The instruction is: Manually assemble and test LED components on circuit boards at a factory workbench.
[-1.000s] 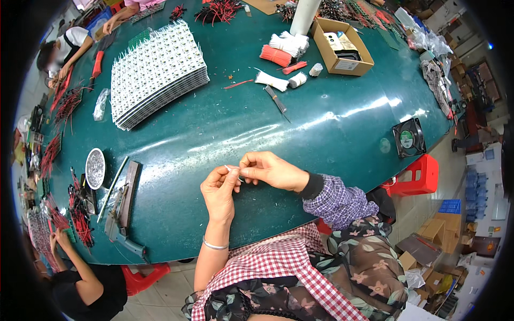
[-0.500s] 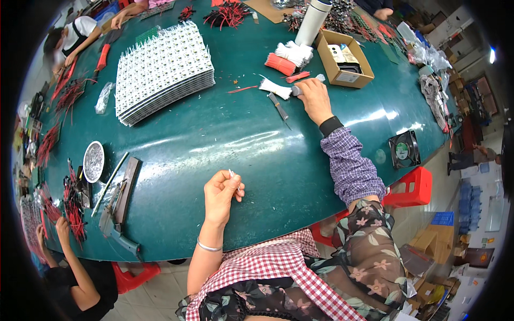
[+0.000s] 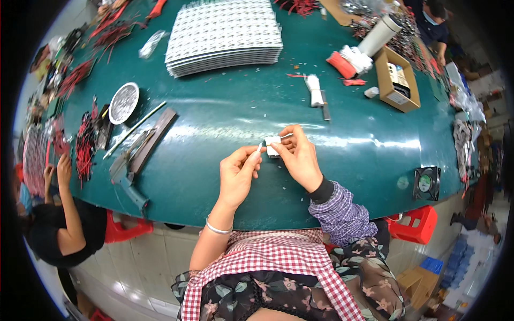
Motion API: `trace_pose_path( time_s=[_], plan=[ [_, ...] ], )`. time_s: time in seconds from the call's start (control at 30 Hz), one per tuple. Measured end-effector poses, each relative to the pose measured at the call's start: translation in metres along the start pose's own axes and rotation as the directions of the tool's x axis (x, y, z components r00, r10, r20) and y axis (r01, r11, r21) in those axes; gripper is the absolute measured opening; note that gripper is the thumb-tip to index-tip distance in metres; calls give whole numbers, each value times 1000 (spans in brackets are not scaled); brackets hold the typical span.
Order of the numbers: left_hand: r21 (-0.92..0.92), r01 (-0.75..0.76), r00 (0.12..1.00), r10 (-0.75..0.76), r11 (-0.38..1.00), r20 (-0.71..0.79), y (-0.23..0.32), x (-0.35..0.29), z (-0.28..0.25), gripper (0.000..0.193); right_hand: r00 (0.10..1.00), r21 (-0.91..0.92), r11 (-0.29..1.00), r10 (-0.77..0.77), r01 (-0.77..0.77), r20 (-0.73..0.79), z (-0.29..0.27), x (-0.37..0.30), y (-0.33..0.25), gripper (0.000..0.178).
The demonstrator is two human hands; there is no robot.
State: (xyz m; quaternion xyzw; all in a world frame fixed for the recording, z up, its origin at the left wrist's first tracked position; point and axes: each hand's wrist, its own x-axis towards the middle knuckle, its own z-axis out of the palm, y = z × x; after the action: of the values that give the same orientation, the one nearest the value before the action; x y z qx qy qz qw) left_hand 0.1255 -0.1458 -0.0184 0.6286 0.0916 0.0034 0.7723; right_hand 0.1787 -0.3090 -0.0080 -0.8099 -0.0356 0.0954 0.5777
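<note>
Over the near middle of the green table, my two hands are close together. My left hand (image 3: 239, 170) pinches a thin white piece (image 3: 259, 147) between thumb and fingertips. My right hand (image 3: 299, 159) grips a small white block-shaped thing (image 3: 272, 145) with a dark lower edge; its exact kind is hard to make out. The tip of the white piece is next to this block, and whether they touch I cannot tell. Farther off lies a bundle of white strips (image 3: 314, 90), with a dark-handled slim tool (image 3: 325, 106) beside it.
A stack of white printed sheets (image 3: 225, 40) lies at the back. To the left are a bowl (image 3: 123, 103), a green stick (image 3: 135, 130) and a glue gun (image 3: 127, 184). A cardboard box (image 3: 395, 80), a flask (image 3: 379, 35) and a fan (image 3: 426, 183) lie right. Co-workers sit around.
My right hand has come back from beside the white bundle to my left hand, with the small white block in it. The view has shifted, so the table's things appear displaced.
</note>
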Motion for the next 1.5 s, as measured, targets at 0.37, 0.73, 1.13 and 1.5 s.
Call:
trace_pose_path(
  time_s=[0.37, 0.73, 1.13, 1.5],
  plan=[
    [183, 89, 993, -71, 979, -99, -14, -2, -2, 13, 668, -586, 429, -690, 688, 279, -6, 14, 8, 21],
    [215, 147, 987, -127, 965, -103, -13, 6, 20, 15, 399, -497, 14, -616, 868, 679, -22, 46, 5, 22],
    [40, 328, 942, -323, 944, -86, -17, 21, 32, 16, 447, -481, 155, -679, 863, 582, -23, 39, 17, 27],
    [-19, 302, 941, -302, 953, -151, -16, 25, 42, 17, 534, -496, 267, -650, 826, 541, -22, 31, 13, 24]
  ],
)
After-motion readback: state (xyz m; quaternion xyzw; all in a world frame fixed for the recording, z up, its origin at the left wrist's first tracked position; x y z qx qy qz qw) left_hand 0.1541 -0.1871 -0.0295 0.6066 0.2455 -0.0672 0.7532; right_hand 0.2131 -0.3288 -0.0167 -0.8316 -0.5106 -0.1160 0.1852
